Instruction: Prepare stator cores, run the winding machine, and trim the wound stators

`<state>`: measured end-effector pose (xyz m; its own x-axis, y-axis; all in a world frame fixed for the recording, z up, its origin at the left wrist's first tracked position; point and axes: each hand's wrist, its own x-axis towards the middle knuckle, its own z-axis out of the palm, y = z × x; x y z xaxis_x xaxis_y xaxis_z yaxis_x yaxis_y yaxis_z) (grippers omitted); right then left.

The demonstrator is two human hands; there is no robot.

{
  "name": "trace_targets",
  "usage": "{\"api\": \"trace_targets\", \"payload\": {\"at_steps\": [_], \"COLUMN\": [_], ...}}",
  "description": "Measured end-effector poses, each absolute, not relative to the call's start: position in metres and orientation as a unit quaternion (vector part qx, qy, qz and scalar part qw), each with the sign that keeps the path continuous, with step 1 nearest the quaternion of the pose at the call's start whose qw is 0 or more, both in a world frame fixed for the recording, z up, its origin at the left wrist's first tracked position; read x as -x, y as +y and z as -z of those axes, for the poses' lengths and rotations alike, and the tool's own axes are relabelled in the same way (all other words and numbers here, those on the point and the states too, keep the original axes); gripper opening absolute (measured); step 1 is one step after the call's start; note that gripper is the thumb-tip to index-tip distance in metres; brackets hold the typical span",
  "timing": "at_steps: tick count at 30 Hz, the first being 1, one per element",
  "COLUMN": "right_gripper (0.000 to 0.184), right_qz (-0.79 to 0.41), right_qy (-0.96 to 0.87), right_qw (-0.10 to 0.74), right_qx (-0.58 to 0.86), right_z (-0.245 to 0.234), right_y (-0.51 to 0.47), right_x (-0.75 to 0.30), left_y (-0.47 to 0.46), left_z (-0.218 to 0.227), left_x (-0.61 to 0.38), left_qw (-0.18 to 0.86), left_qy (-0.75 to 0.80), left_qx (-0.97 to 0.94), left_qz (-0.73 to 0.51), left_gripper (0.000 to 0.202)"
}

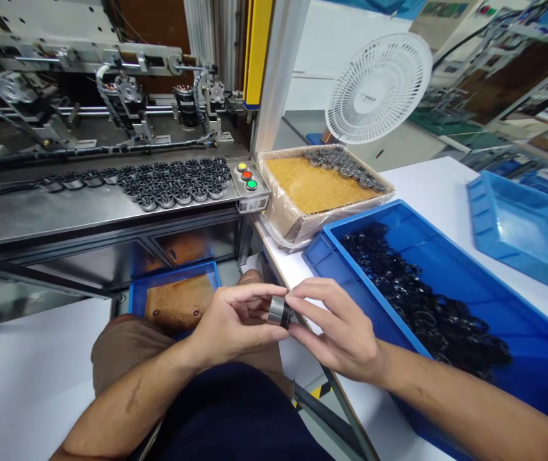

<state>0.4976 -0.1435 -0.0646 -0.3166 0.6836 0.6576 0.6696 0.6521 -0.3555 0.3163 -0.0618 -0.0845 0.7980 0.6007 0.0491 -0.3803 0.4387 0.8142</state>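
Observation:
In front of my body, my left hand (238, 320) grips a short silver metal ring (276, 310) between thumb and fingers. A black plastic end piece (287, 315) sits against the ring's right side. The fingertips and thumb of my right hand (334, 326) pinch that black piece from the right, so both hands meet on the same small part. Whether the black piece is fully seated on the ring cannot be made out. To the right, a blue bin (447, 256) contains a heap of loose black plastic pieces (427, 307).
Many silver-and-black ring parts (178, 182) stand on the steel bench (63, 214) beside a button box (251, 182). Behind are a machine with fixtures (130, 96) and a white fan (379, 89). A plastic-lined carton (293, 221) holds similar rings. Another blue bin (528, 224) lies right.

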Motion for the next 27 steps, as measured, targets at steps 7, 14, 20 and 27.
{"api": "trace_targets", "payload": {"at_steps": [7, 14, 20, 27], "right_gripper": [0.045, 0.036, 0.043, 0.026], "right_qz": [0.016, 0.092, 0.097, 0.006], "right_qy": [-0.83, -0.841, -0.676, -0.485], "right_qw": [0.387, 0.35, 0.157, 0.014], "right_qx": [0.401, 0.401, 0.713, 0.874], "right_z": [0.062, 0.059, 0.046, 0.087], "right_y": [-0.14, -0.14, -0.113, -0.117], "right_x": [-0.503, -0.503, -0.596, -0.734], "left_y": [-0.062, -0.07, -0.044, -0.031], "left_z": [0.084, 0.086, 0.087, 0.08], "left_x": [-0.313, -0.312, -0.29, -0.281], "left_qw": [0.827, 0.74, 0.651, 0.671], "left_qy": [0.173, 0.215, 0.29, 0.349], "left_qx": [-0.464, -0.578, -0.656, -0.565], "left_qz": [-0.266, -0.267, -0.249, -0.329], "left_gripper": [0.047, 0.045, 0.045, 0.039]}}
